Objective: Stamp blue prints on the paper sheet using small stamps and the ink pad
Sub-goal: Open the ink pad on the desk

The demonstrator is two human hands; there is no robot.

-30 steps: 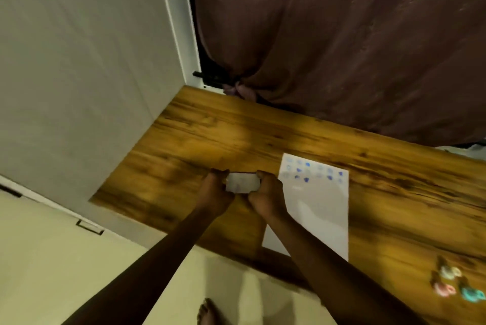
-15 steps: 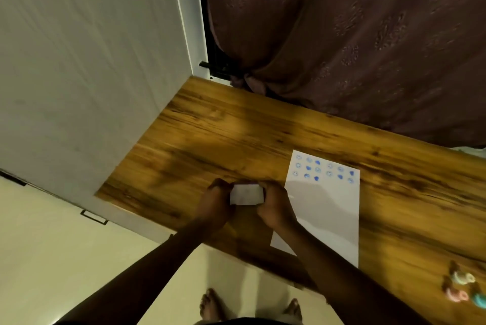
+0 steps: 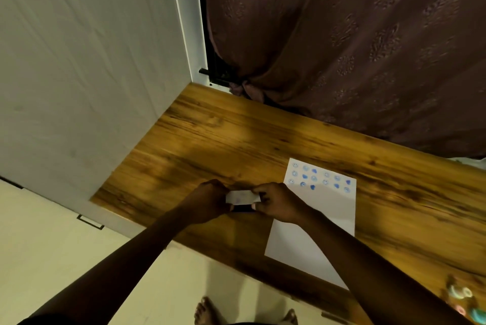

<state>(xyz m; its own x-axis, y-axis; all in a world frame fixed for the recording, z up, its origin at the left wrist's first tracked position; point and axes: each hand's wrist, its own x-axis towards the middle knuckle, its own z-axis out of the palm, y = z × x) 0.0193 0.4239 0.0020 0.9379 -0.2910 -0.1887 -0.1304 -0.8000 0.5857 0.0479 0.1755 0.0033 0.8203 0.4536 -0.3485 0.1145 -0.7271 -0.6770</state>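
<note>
A small white ink pad case [image 3: 241, 197] is held between both hands just above the wooden table [image 3: 210, 145], with a dark part showing under its white lid. My left hand [image 3: 207, 201] grips its left end and my right hand [image 3: 278, 202] grips its right end. A white paper sheet [image 3: 315, 222] lies to the right, partly under my right forearm, with several blue prints in rows along its far edge. Small pastel stamps [image 3: 459, 293] sit in a blurred cluster at the table's right near edge.
A white cupboard panel [image 3: 86, 74] stands against the table's left end. A brown patterned curtain [image 3: 342, 35] hangs behind the table. Cream floor [image 3: 65, 259] and my bare feet lie below the table's near edge.
The view has shifted, so the table and paper sit lower right in the frame. Both hands stay on the case, and a dark gap now shows under its white lid.
</note>
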